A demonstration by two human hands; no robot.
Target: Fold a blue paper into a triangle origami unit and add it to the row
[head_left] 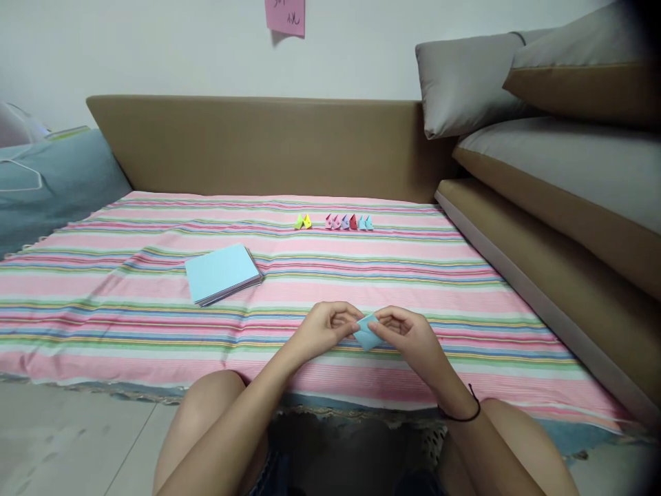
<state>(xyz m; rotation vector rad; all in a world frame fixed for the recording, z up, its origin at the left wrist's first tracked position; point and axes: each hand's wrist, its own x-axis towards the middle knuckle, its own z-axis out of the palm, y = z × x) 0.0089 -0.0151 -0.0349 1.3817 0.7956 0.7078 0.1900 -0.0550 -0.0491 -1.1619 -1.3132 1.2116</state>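
Observation:
Both my hands pinch a small folded piece of light blue paper [366, 332] just above the striped cloth [155, 324]. My left hand [328, 328] grips its left edge with curled fingers. On the other side, my right hand [407, 337] holds the right edge between thumb and fingers; a black band circles that wrist. A stack of square paper sheets [222, 273], light blue on top, lies on the cloth to the left of my hands. Farther back stands a row of several small folded paper pieces [334, 222], yellow-green, pink, purple, red and blue.
The striped cloth covers a low bed with a brown headboard [258, 145]. Grey and brown cushions [542, 103] are piled at the right. A blue-grey blanket [51, 179] lies at the left. A pink note [285, 16] hangs on the wall. My knees show below.

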